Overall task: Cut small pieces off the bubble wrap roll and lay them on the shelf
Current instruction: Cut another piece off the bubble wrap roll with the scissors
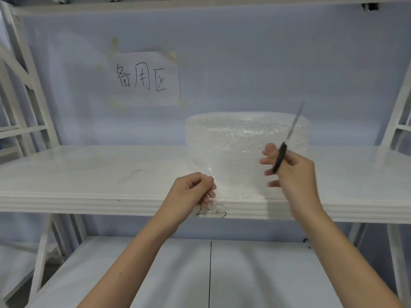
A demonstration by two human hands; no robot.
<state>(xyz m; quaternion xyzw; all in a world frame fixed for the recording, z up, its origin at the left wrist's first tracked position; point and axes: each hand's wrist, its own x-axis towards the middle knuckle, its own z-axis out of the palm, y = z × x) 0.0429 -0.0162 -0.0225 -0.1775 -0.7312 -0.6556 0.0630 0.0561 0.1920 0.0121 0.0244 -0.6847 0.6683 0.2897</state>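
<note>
The bubble wrap roll [248,143] stands on end on the middle shelf [89,174], right of centre, near the back wall. Its loose sheet end [235,185] hangs fwd from the roll, down to the shelf's front edge.

L hand [191,190] is at the sheet's lower left corner; thumb and fingers [211,187] are curled together, pinching the sheet edge just above the shelf lip. R hand [291,172] is raised in front of the roll's right side and grips the scissors [287,143] by the black handles. Blades point up and slightly right, apart from the sheet; motion blur hides whether the blades are parted. R fingertips are spread toward the sheet w/o clear contact.

One small clear piece [129,174] lies flat on the shelf, left of the roll, well apart from it.

A black handwritten mark [211,212] sits on the shelf's front edge below the L hand. A paper sign [144,78] w/ handwritten characters is taped to the back wall, above and left of the roll. A lower shelf [155,274] shows beneath both forearms.
</note>
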